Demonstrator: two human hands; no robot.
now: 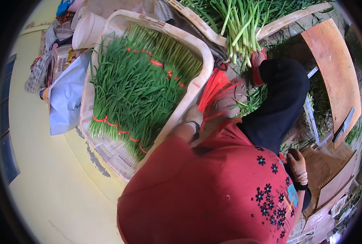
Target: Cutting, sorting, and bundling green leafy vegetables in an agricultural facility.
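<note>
My left hand [194,116], in a pale glove, closes on the lower end of a bunch of red plastic ties [213,88], beside the right wall of a white plastic crate [206,58]. Tied bundles of green leafy stalks [138,88] fill much of that crate, with red ties around their stems. My right hand [297,164], gloved too, lies by my dark trouser leg with its fingers bent; whether it holds anything is hidden. Beyond my bent knee, loose pale-green stalks [242,30] hang over the rim of another crate.
At right stand a curved brown board [336,73] bearing a dark-handled knife [344,125], a clear plastic bin edge [310,119] and a brown slotted crate [324,170]. White buckets [88,30] and a pale blue sheet [66,97] lie left. A yellow wall [46,158] borders the left side.
</note>
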